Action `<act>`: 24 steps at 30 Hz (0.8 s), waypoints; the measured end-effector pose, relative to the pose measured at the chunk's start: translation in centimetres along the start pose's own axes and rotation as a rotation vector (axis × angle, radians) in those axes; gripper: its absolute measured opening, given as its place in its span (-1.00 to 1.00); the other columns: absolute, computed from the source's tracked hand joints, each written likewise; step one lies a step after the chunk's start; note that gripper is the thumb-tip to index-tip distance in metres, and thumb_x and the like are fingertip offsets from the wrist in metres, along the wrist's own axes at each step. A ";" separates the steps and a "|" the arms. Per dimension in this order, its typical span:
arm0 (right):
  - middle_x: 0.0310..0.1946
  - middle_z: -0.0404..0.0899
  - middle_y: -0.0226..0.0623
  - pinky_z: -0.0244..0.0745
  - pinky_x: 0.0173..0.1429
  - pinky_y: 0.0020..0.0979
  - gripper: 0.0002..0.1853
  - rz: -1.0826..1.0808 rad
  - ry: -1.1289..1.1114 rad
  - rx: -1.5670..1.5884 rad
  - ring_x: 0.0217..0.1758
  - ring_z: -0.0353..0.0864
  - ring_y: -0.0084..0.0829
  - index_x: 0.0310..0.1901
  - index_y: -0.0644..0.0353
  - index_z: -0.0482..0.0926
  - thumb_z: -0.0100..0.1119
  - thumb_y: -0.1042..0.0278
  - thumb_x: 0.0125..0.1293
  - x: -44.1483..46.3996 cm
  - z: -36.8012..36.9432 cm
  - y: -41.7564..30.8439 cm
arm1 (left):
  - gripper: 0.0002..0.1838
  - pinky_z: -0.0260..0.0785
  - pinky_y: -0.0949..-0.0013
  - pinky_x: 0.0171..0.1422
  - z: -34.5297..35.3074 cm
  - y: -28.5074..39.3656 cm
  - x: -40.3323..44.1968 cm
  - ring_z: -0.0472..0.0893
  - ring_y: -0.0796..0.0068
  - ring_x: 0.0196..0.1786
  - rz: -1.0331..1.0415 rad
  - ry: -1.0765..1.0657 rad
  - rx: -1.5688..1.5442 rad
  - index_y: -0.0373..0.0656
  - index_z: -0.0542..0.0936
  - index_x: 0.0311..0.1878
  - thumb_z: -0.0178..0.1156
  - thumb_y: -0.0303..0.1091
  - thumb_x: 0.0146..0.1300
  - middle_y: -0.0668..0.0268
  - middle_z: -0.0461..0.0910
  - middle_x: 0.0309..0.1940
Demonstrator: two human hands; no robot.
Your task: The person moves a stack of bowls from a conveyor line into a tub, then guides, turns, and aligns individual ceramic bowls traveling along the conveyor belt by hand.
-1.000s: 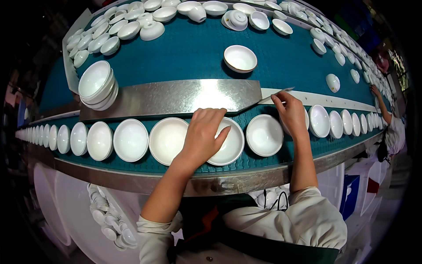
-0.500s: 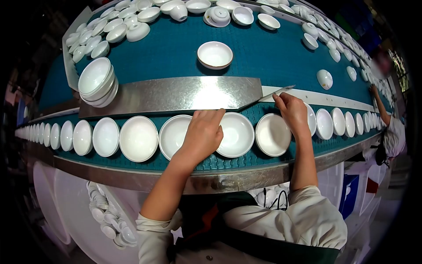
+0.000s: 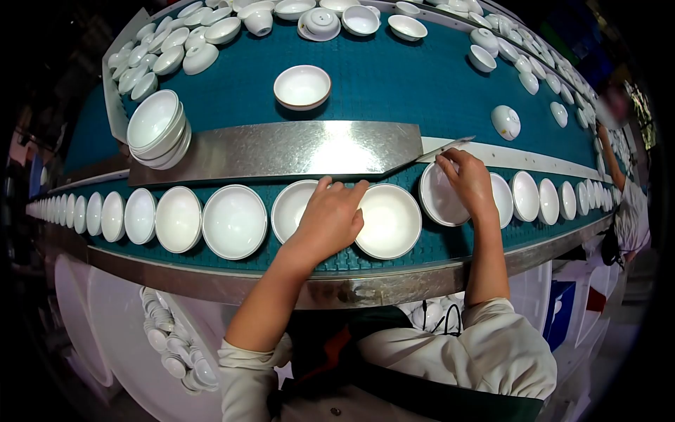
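Note:
Over the near belt, my left hand has its fingers apart and holds nothing visible. It partly covers a white bowl, and another bowl lies just right of its thumb. Between the fingertips of my right hand is a thin, pointed tool, slanting up over the white rail. A tilted bowl sits partly behind that hand. Whether either hand touches a bowl, I cannot tell.
A metal plate carries a bowl stack at its left end. On the wide green belt are a brown-rimmed bowl and many others. A person's arm reaches in at far right. Below stands a bin of bowls.
The bowls on both belts have shifted left. My left hand's fingers have spread, while my right hand has stayed near the rail with the tool.

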State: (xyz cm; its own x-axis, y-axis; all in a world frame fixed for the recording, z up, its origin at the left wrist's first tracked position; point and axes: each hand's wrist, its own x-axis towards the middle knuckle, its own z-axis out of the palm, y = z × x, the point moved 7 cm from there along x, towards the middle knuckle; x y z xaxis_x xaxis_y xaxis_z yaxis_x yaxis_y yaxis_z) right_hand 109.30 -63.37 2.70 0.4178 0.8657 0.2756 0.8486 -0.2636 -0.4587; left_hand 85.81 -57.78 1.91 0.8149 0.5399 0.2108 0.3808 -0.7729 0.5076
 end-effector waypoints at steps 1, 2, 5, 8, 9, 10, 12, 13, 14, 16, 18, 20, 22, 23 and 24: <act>-0.31 0.69 -0.08 0.52 -0.14 -0.16 -0.73 0.038 -0.042 -0.002 -0.27 0.65 -0.05 -0.24 0.22 0.70 0.21 0.16 0.33 0.0 0.1 0.7 | -0.54 0.26 0.05 0.28 0.2 0.3 0.2 0.55 0.11 -0.24 -0.001 0.000 0.000 -0.25 0.51 0.13 0.18 -0.52 0.08 0.07 0.57 -0.34; -0.31 0.69 -0.08 0.52 -0.14 -0.16 -0.73 0.038 -0.043 -0.002 -0.27 0.65 -0.05 -0.24 0.22 0.70 0.21 0.16 0.33 0.0 -0.2 1.0 | -0.53 0.26 0.05 0.28 0.3 0.3 0.4 0.56 0.10 -0.22 -0.021 0.015 0.039 -0.26 0.51 0.14 0.17 -0.53 0.09 0.06 0.58 -0.32; -0.35 0.69 -0.06 0.51 -0.16 -0.17 -0.72 0.226 -0.314 0.043 -0.31 0.65 -0.03 -0.25 0.23 0.69 0.20 0.15 0.34 -0.4 0.5 2.9 | -0.55 0.28 0.06 0.26 0.9 0.7 1.2 0.57 0.07 -0.11 -0.052 0.092 0.052 -0.29 0.50 0.14 0.19 -0.51 0.12 0.04 0.61 -0.23; -0.35 0.69 -0.05 0.52 -0.16 -0.20 -0.72 0.137 -0.275 0.142 -0.31 0.67 -0.03 -0.22 0.25 0.69 0.19 0.17 0.34 -0.7 -0.1 3.0 | -0.57 0.32 0.09 0.22 0.6 2.1 2.2 0.56 0.05 -0.03 0.007 0.222 -0.019 -0.29 0.54 0.09 0.31 -0.37 0.15 0.03 0.61 -0.17; -0.33 0.69 -0.05 0.53 -0.14 -0.22 -0.72 0.085 -0.205 0.169 -0.28 0.68 -0.04 -0.21 0.26 0.69 0.19 0.18 0.34 -0.5 -0.8 3.1 | -0.57 0.32 0.09 0.22 0.8 2.7 2.5 0.56 0.05 -0.03 0.007 0.220 -0.020 -0.29 0.54 0.09 0.31 -0.37 0.15 0.03 0.61 -0.17; -0.30 0.70 -0.05 0.54 -0.13 -0.23 -0.72 0.034 -0.133 0.196 -0.26 0.68 -0.05 -0.19 0.26 0.69 0.19 0.19 0.34 -0.4 -1.6 3.4 | -0.58 0.32 0.10 0.22 0.8 3.6 2.9 0.56 0.06 -0.04 0.041 0.234 -0.039 -0.29 0.54 0.07 0.32 -0.35 0.15 0.04 0.61 -0.18; -0.27 0.70 -0.04 0.54 -0.09 -0.27 -0.71 0.032 -0.123 0.176 -0.21 0.70 -0.10 -0.16 0.29 0.68 0.19 0.20 0.36 -0.4 -2.3 4.5 | -0.57 0.31 0.11 0.21 1.3 4.9 3.5 0.56 0.11 -0.10 0.087 0.248 -0.058 -0.28 0.55 0.04 0.36 -0.29 0.14 0.08 0.61 -0.21; -0.24 0.71 -0.03 0.55 -0.05 -0.30 -0.70 0.027 -0.115 0.157 -0.17 0.72 -0.15 -0.12 0.31 0.66 0.18 0.21 0.37 -0.3 -2.6 4.9 | -0.57 0.31 0.11 0.21 1.7 5.2 3.8 0.56 0.11 -0.10 0.088 0.249 -0.057 -0.28 0.55 0.04 0.36 -0.29 0.14 0.08 0.61 -0.21; -0.21 0.71 -0.04 0.56 -0.03 -0.28 -0.71 0.047 -0.126 0.143 -0.13 0.72 -0.12 -0.11 0.29 0.67 0.18 0.21 0.37 -0.3 -2.8 5.5 | -0.57 0.31 0.11 0.21 2.4 5.5 4.0 0.56 0.13 -0.13 0.100 0.197 -0.075 -0.27 0.55 0.04 0.37 -0.28 0.13 0.10 0.61 -0.24; -0.24 0.71 -0.05 0.56 -0.07 -0.25 -0.72 0.036 -0.091 0.131 -0.17 0.71 -0.10 -0.15 0.28 0.68 0.20 0.20 0.35 -0.2 -3.2 6.6 | -0.61 0.30 0.10 0.19 3.6 6.2 4.4 0.56 0.13 -0.20 0.098 0.115 -0.120 -0.26 0.56 0.01 0.33 -0.32 0.14 0.13 0.60 -0.34; -0.27 0.70 -0.07 0.55 -0.12 -0.23 -0.72 0.029 -0.055 0.119 -0.21 0.70 -0.07 -0.18 0.26 0.69 0.21 0.19 0.33 -0.2 -3.7 7.8 | -0.63 0.30 0.11 0.17 5.0 6.2 4.8 0.56 0.11 -0.20 0.015 0.019 -0.062 -0.27 0.55 0.02 0.29 -0.36 0.15 0.12 0.59 -0.36; -0.31 0.70 -0.07 0.54 -0.16 -0.21 -0.72 0.000 -0.020 0.091 -0.25 0.69 -0.09 -0.22 0.26 0.68 0.20 0.19 0.33 -0.2 -4.3 8.7 | -0.66 0.31 0.12 0.15 6.3 6.0 5.2 0.55 0.05 -0.18 -0.094 -0.101 0.003 -0.27 0.52 0.03 0.19 -0.47 0.16 0.05 0.59 -0.34; -0.30 0.70 -0.06 0.53 -0.17 -0.27 -0.72 0.060 -0.107 0.064 -0.28 0.69 -0.15 -0.19 0.29 0.67 0.20 0.20 0.34 -0.3 -4.5 9.7 | -0.65 0.32 0.13 0.16 6.9 6.3 5.7 0.55 0.04 -0.14 -0.051 0.000 0.010 -0.27 0.52 0.05 0.19 -0.48 0.16 0.04 0.59 -0.30; -0.30 0.69 -0.04 0.52 -0.18 -0.33 -0.72 0.118 -0.196 0.035 -0.32 0.69 -0.21 -0.16 0.31 0.66 0.20 0.21 0.36 -0.5 -4.4 10.2 | -0.63 0.32 0.13 0.17 6.7 6.6 5.9 0.55 0.03 -0.11 -0.010 0.103 0.016 -0.27 0.51 0.07 0.19 -0.49 0.15 0.03 0.60 -0.25; -0.30 0.69 -0.04 0.52 -0.18 -0.33 -0.72 0.118 -0.195 0.036 -0.32 0.69 -0.21 -0.16 0.31 0.66 0.20 0.21 0.36 -0.4 -4.9 10.3 | -0.61 0.32 0.13 0.20 6.2 7.3 6.2 0.54 0.01 -0.02 -0.007 0.140 -0.015 -0.27 0.51 0.08 0.23 -0.47 0.15 0.02 0.60 -0.14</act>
State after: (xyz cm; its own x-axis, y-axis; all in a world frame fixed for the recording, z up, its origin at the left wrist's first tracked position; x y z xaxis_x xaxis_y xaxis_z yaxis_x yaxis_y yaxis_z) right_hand 119.47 -68.55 1.98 0.4400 0.8965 0.0511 0.7841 -0.3558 -0.5085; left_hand 96.33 -62.14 1.73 0.7426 0.5876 0.3213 0.3790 -0.7643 0.5217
